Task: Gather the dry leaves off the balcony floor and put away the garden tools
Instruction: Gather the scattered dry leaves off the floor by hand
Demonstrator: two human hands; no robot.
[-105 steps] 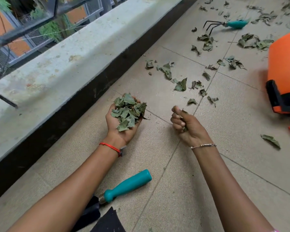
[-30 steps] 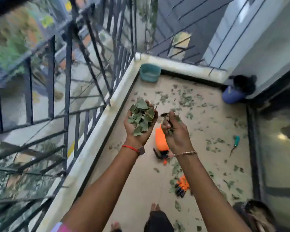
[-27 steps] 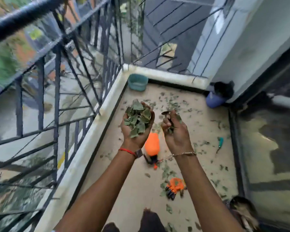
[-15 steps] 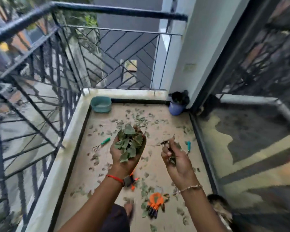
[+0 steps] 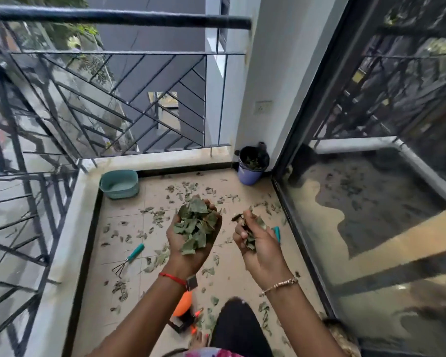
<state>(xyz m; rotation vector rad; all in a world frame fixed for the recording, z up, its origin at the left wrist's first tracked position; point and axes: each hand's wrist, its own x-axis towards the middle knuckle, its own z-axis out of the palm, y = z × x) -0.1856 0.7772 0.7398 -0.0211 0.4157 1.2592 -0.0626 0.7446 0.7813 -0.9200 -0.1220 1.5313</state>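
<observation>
The job looks only partly done; many loose leaves (image 5: 160, 217) lie scattered over the balcony floor (image 5: 106, 253), a hand rake (image 5: 130, 256) lies out near the ledge, a teal-handled tool (image 5: 276, 233) shows just past the right hand (image 5: 260, 251), and an orange sprayer (image 5: 183, 305) sits by the person's feet; a blue bucket (image 5: 250, 176) in the far corner already holds some leaves, while a teal tub (image 5: 121, 193) stands in the opposite corner; the left hand (image 5: 188, 253) is raised palm up, fingers cupped round a heap of dry leaves (image 5: 195, 228); the right hand is held up beside it, fingers curled on a smaller clutch of leaves (image 5: 251, 240); both hover above the floor, well short of the bucket
</observation>
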